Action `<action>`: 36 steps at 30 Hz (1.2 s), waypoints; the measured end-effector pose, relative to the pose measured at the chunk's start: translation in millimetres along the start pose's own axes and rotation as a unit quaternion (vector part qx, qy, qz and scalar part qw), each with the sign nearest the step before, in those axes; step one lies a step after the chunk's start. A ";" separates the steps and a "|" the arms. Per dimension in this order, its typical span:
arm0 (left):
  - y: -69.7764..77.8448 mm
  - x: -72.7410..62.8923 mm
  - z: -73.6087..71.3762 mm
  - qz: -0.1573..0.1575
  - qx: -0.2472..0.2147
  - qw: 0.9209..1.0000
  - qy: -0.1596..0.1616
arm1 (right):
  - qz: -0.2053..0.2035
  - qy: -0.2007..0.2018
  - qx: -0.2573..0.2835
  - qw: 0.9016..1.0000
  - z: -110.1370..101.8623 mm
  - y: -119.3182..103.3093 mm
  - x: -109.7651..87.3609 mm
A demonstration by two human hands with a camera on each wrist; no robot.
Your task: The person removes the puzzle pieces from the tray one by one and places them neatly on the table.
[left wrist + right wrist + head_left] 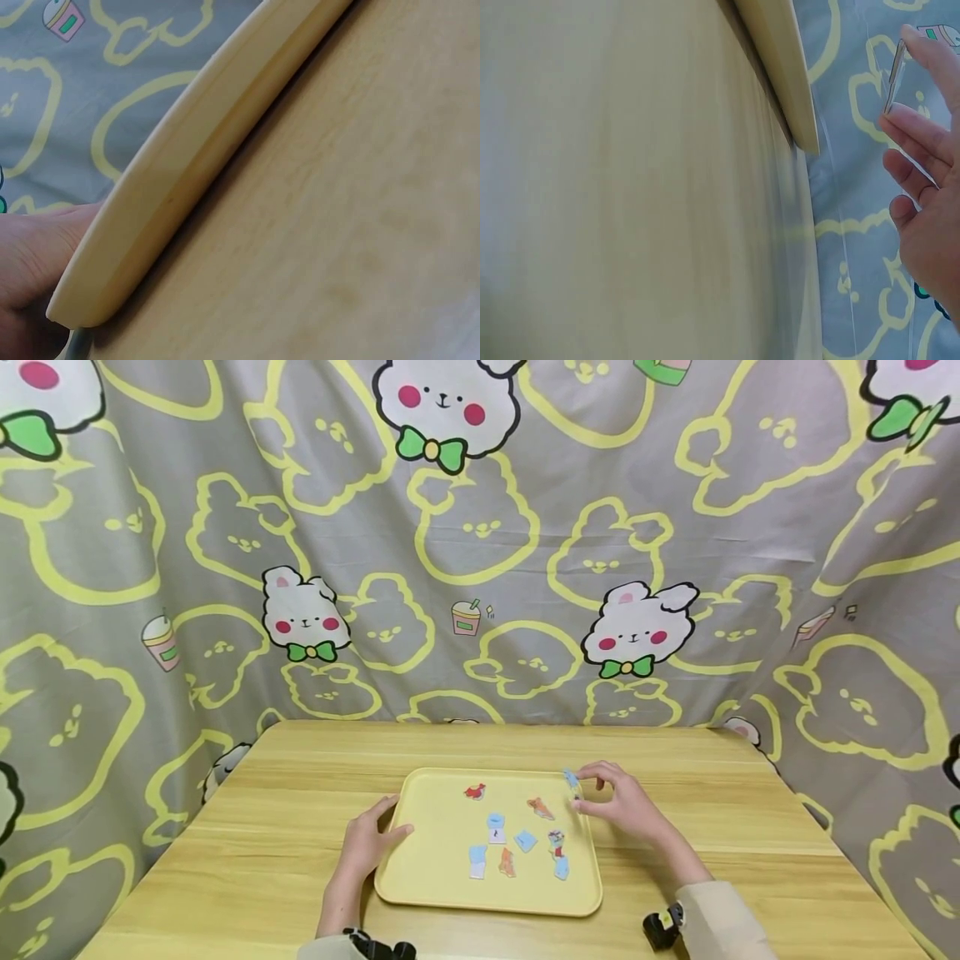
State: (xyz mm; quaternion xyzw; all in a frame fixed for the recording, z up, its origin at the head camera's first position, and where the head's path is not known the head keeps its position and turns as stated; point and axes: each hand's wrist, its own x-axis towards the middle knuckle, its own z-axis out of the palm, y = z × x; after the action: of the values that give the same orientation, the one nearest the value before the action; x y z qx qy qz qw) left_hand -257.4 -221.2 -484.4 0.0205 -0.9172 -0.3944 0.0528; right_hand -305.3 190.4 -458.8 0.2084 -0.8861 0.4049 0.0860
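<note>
A right hand (617, 795), grip slightly parted, pinches a blue piece (571, 777) at the upper right corner of a yellow tray (431, 860); the left hand (367, 842) grips the left rim. The right-wrist view shows the piece's thin edge, the head view alone the other pieces (526, 841) inside.

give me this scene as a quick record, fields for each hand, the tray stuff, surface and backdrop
left hand: on the left rim of the yellow tray, thumb over the rim
right hand: pinches a thin blue-topped piece at the tray's far right corner
on tray: a red piece, two orange pieces, several blue or part-blue pieces
surface: light wooden table
backdrop: grey cloth with cartoon animals and yellow outlines
</note>
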 end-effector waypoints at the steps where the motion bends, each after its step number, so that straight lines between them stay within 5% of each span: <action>1: -0.1 -0.1 -0.1 0.000 0.001 1.000 0.000 | 0.001 0.001 -0.003 1.000 -1.0 0.9 -0.7; 36: -2.6 1.0 0.7 0.007 0.008 1.000 0.003 | 0.018 0.015 -0.049 0.999 -37.7 40.6 -19.0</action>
State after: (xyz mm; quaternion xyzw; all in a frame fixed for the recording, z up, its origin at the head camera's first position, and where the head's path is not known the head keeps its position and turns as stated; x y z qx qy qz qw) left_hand -258.6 -222.6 -486.7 0.0152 -0.9203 -0.3867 0.0578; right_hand -306.6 248.3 -467.8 0.1818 -0.9070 0.3657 0.1023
